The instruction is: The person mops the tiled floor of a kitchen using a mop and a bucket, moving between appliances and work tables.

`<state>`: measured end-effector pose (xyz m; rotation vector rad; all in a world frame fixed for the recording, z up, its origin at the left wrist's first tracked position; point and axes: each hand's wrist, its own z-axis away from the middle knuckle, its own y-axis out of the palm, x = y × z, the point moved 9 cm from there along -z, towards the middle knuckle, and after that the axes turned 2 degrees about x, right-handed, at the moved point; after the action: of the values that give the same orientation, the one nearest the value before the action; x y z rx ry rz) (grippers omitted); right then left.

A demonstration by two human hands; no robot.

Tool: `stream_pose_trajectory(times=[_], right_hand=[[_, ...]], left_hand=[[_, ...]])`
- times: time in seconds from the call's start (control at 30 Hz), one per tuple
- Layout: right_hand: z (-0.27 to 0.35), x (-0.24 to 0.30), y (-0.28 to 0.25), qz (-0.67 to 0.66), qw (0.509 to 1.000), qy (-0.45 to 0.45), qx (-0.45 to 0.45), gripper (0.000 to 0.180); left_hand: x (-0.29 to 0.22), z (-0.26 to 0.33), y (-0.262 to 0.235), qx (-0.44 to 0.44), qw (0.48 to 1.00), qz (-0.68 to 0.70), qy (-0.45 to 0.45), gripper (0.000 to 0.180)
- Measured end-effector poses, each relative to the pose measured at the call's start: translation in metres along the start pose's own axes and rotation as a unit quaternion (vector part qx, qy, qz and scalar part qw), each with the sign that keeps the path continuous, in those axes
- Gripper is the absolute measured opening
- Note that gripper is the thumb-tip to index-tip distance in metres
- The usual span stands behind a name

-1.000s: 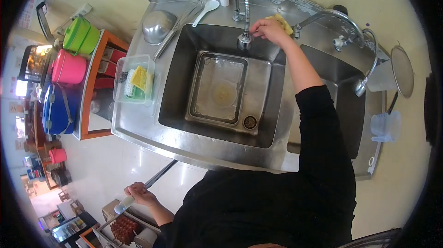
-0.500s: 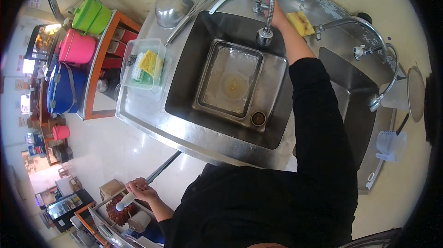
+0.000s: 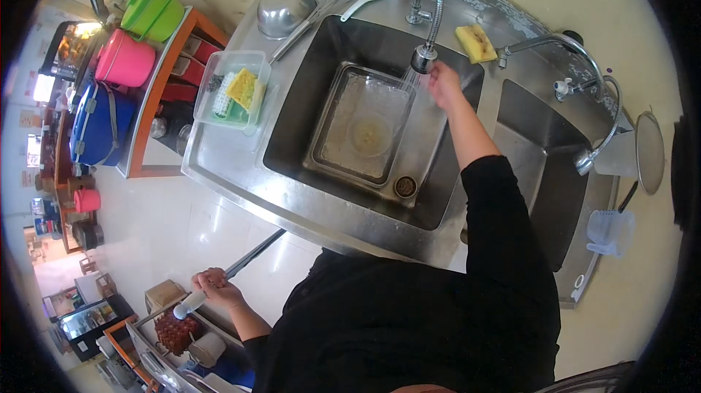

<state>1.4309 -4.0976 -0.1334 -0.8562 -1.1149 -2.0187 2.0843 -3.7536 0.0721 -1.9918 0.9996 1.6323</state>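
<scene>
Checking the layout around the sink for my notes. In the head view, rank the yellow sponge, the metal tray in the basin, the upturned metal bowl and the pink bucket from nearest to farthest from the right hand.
From the right hand, under the faucet:
1. Yellow sponge, just behind it on the sink rim.
2. Metal tray, in the basin to its left.
3. Upturned metal bowl, at the back left corner of the counter.
4. Pink bucket, on the far-left shelf.

- The metal tray [image 3: 363, 130] fills most of the sink [image 3: 292, 141] floor, centre of frame.
- The faucet [image 3: 432, 9] arches over its upper right.
- The second basin [image 3: 544, 174], at right, is open.
</scene>
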Motion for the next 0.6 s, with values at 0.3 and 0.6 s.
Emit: stream_pose_trajectory(times=[0.3, 0.6], right_hand=[[0.049, -0.045, 0.056, -0.244, 0.961, 0.130, 0.001, 0.041], [0.031, -0.025, 0.065, -0.316, 0.943, 0.100, 0.038, 0.029]], left_hand=[[-0.001, 0.003, -0.009, -0.006, 1.000, -0.018, 0.008, 0.021], [0.007, 0.001, -0.005, -0.008, 1.000, -0.009, -0.008, 0.021]])
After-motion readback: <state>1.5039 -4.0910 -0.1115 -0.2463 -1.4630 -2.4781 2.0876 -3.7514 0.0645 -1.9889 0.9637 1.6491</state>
